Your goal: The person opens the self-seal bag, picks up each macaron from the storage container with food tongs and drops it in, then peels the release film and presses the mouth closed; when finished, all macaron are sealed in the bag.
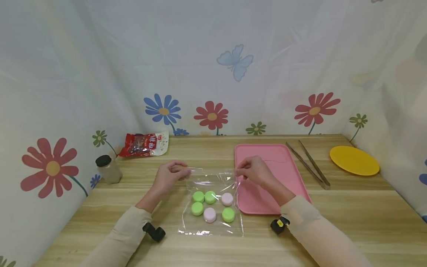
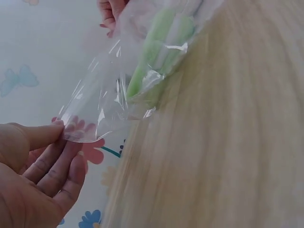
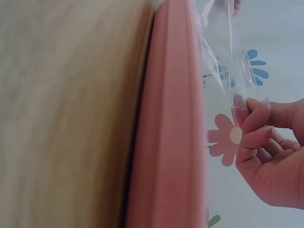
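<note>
A clear plastic bag (image 1: pixel 213 227) lies on the table with several green and pale pink macarons (image 1: pixel 209 215) inside it. My left hand (image 1: pixel 171 175) pinches the bag's far left corner between thumb and fingers; the left wrist view shows that left hand (image 2: pixel 42 166) with the film at its fingertips. At the far right corner, my right hand (image 1: pixel 255 170) pinches the film too, over the left edge of the pink tray (image 1: pixel 273 185). In the right wrist view, thumb and index finger of the right hand (image 3: pixel 273 152) meet on the bag's corner (image 3: pixel 237 99).
Metal tongs (image 1: pixel 311 167) lie right of the tray, and a yellow plate (image 1: pixel 354 160) sits farther right. At the back left rests a red and white food packet (image 1: pixel 144 144). A jar with a black lid (image 1: pixel 109 170) stands at the left edge. A flowered curtain (image 1: pixel 200 74) hangs behind.
</note>
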`<state>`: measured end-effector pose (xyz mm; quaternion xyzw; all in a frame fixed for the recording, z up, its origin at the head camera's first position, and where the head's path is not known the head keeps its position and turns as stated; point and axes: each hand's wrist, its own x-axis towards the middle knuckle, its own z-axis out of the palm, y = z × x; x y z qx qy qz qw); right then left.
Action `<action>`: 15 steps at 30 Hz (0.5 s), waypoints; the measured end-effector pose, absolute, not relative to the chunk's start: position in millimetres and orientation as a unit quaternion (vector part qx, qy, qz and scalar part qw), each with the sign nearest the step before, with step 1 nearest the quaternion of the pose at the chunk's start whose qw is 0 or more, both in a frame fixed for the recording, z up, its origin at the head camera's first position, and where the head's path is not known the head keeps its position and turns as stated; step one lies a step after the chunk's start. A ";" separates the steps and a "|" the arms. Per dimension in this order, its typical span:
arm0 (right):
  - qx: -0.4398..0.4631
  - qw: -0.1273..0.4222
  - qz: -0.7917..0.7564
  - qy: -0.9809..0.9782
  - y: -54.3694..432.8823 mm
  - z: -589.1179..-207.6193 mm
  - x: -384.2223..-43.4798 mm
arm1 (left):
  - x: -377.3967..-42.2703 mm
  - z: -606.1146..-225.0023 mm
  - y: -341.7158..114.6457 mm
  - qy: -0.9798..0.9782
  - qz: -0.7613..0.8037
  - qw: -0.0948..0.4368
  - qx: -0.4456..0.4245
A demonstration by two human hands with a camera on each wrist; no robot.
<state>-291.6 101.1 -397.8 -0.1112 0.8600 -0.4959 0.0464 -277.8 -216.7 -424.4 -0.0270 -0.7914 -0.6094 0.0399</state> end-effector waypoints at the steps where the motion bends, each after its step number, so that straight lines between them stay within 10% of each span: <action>1: -0.111 0.046 -0.497 0.859 101.3 -397.8 -292.1 | -278.2 -425.2 -216.7 -0.787 -0.614 0.042 -0.029; 15: -0.137 0.062 -0.486 0.861 107.5 -397.3 -293.7 | -278.5 -430.6 -216.1 -0.807 -0.586 0.027 -0.066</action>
